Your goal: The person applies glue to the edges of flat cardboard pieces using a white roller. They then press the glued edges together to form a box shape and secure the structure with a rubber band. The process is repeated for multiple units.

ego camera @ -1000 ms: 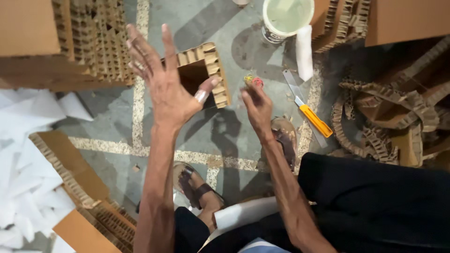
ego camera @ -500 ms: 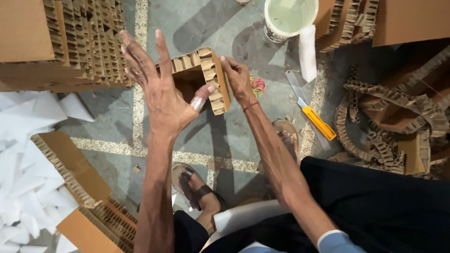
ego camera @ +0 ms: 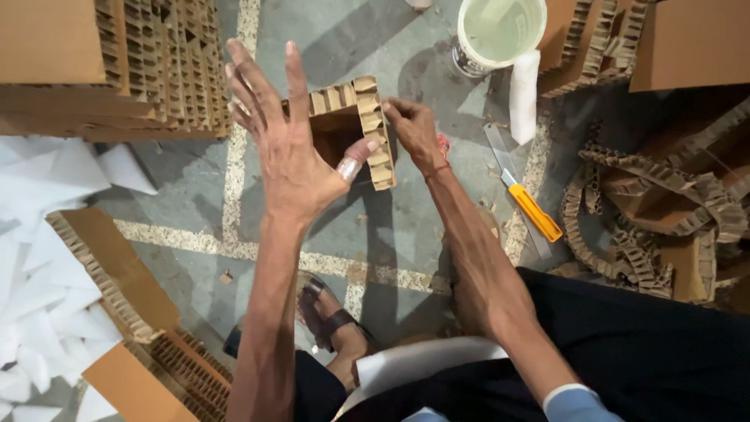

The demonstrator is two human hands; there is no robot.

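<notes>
An L-shaped corner piece of honeycomb cardboard (ego camera: 376, 123) is held up over the floor at the top middle. My left hand (ego camera: 293, 168) is against its left side, fingers spread upward. Its thumb, with a white bandage on the tip, presses into the inner angle. My right hand (ego camera: 414, 133) pinches the piece's right outer edge near the top corner. Both forearms reach up from the bottom of the view.
A white bucket (ego camera: 500, 31), a white roll (ego camera: 523, 98), a metal ruler (ego camera: 500, 148) and a yellow utility knife (ego camera: 535, 212) lie at the upper right. Honeycomb boards (ego camera: 117, 70) are stacked upper left, cut strips (ego camera: 648, 203) right, white scraps (ego camera: 39, 187) left. My sandalled foot (ego camera: 336, 328) is below.
My right hand moved up and left from the floor near the knife onto the cardboard piece's right edge. My left hand kept hold and lifted the piece slightly.
</notes>
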